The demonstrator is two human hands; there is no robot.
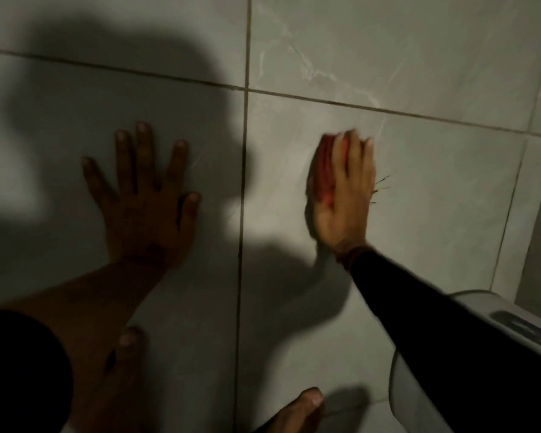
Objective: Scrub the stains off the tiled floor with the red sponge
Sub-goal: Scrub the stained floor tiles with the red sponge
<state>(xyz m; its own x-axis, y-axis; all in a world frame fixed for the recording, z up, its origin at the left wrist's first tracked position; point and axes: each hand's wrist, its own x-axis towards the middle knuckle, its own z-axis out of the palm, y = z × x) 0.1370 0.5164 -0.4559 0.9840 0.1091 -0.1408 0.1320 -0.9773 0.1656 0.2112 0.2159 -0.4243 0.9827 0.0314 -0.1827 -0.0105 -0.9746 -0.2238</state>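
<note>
Down on the tiled floor point(419, 198), both hands at work.
Right hand point(344, 195) presses the red sponge point(325, 170) flat; left hand point(144, 195) lies spread wide, holding nothing.

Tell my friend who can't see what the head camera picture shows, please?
A person's right hand presses a red sponge flat on a grey tiled floor, blurred as if scrubbing. The left hand rests open, fingers spread, on the next tile across a dark grout line. Bare toes and a white object show at the bottom.
</note>
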